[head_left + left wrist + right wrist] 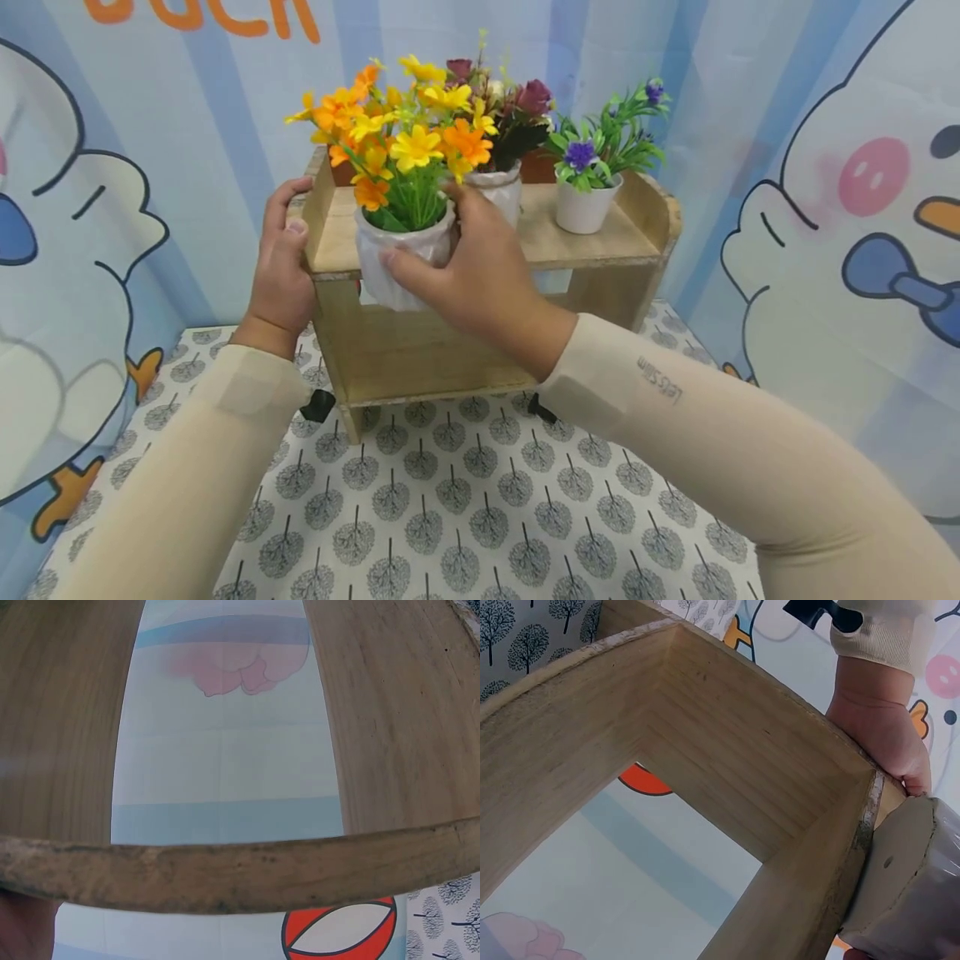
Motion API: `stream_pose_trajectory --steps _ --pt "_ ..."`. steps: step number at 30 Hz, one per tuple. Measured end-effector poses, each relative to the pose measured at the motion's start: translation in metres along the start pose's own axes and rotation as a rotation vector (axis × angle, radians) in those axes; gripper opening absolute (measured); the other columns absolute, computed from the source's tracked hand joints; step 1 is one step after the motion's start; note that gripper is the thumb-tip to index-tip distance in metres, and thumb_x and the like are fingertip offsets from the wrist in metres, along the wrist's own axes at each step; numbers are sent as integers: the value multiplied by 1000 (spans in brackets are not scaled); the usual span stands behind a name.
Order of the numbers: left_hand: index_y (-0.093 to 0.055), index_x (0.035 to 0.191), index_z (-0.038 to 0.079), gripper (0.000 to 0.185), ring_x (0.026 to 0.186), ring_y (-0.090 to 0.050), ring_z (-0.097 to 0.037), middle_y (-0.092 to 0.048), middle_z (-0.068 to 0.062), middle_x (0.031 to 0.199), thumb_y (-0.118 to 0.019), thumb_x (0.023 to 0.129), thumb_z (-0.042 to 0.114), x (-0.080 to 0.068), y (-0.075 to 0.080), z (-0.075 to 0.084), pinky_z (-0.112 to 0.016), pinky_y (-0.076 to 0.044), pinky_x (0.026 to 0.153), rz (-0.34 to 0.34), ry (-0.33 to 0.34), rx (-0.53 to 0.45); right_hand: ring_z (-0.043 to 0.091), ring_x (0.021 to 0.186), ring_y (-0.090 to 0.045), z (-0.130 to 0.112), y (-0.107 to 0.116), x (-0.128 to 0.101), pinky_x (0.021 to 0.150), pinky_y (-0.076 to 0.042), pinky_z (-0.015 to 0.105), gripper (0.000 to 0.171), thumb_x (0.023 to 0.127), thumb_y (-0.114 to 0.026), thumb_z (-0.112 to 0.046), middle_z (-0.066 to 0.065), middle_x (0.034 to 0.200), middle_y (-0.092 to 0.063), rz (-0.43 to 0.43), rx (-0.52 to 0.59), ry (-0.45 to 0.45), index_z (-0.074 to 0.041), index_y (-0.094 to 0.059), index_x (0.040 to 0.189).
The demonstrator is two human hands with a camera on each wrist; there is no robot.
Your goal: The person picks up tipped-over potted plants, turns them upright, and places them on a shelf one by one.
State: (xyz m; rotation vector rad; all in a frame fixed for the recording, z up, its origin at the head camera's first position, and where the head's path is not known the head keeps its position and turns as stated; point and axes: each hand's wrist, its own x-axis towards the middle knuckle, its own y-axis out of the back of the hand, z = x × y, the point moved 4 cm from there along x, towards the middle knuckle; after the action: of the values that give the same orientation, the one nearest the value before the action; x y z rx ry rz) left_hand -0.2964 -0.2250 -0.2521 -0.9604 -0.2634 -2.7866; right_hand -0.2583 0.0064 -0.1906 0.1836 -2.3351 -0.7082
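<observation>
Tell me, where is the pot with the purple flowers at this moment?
In the head view, the pot with the purple flowers stands on the right end of the wooden shelf, right of the pot with dark red flowers and untouched by either hand.

Rough wooden shelf edge [240, 874] across the frame, two wooden panels [397, 712] above, patterned backdrop [225, 750] between.

White pot [397, 258] with orange-yellow flowers [397, 125] seen at left front of pale wood shelf [600, 237]. Purple flowers [579, 154], white pot [583, 208] on shelf right. Grey tree-print cloth [450, 500] beneath shelf. Beige sleeves [750, 458] noted.
</observation>
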Motion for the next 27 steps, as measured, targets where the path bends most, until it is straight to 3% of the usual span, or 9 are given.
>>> stream_pose_trajectory --steps 4,8,11,16,18,23,27 --pt "-41 157 17 55 87 -47 -19 -43 -4 136 -26 105 29 0 2 0 -31 -39 81 13 3 -7 13 73 -59 -1 -3 3 62 -51 27 83 87 -86 -37 5 105 -66 5 6 -15 0 -48 151" --pt "-41 156 18 54 86 -47 -18 -43 -5 139 -27 106 30 0 1 0 -29 -40 79 13 1 -23 16 65 -57 -1 -6 6 56 -48 30 83 88 -85 -39 5 90 -62 1 20 -42 -1 -48 151" --pt "-44 155 20 52 79 -47 -17 -46 -6 133 -29 106 30 0 0 -1 -28 -41 75 16 -4 -55 14 75 -59 0 -7 9 66 -51 29 76 88 -84 -41 3 99 -63 9 8 -46 -4 -53 146" --pt "-46 153 20 51 71 -46 -14 -50 -7 118 -31 105 28 0 -1 -3 -26 -41 72 24 -13 -107 10 104 -62 1 -9 15 95 -51 28 71 88 -83 -44 2 126 -65 14 10 -51 -7 -55 143" --pt "-45 154 19 52 72 -46 -15 -50 -6 119 -31 105 28 1 -1 -3 -27 -41 72 20 -16 -92 10 109 -62 2 -11 17 99 -50 29 72 89 -82 -45 2 129 -65 13 9 -60 -8 -55 144" --pt "-42 157 18 54 76 -47 -16 -49 -4 123 -29 105 28 1 -1 -2 -29 -41 74 10 -17 -43 11 102 -62 4 -13 21 95 -51 30 71 89 -81 -44 2 124 -66 14 13 -59 -9 -54 145" --pt "-44 156 20 53 73 -46 -16 -50 -6 117 -30 106 29 0 0 -2 -29 -41 72 14 -20 -55 10 106 -62 4 -16 23 98 -50 28 70 90 -82 -42 2 127 -66 11 37 -53 -10 -54 145"
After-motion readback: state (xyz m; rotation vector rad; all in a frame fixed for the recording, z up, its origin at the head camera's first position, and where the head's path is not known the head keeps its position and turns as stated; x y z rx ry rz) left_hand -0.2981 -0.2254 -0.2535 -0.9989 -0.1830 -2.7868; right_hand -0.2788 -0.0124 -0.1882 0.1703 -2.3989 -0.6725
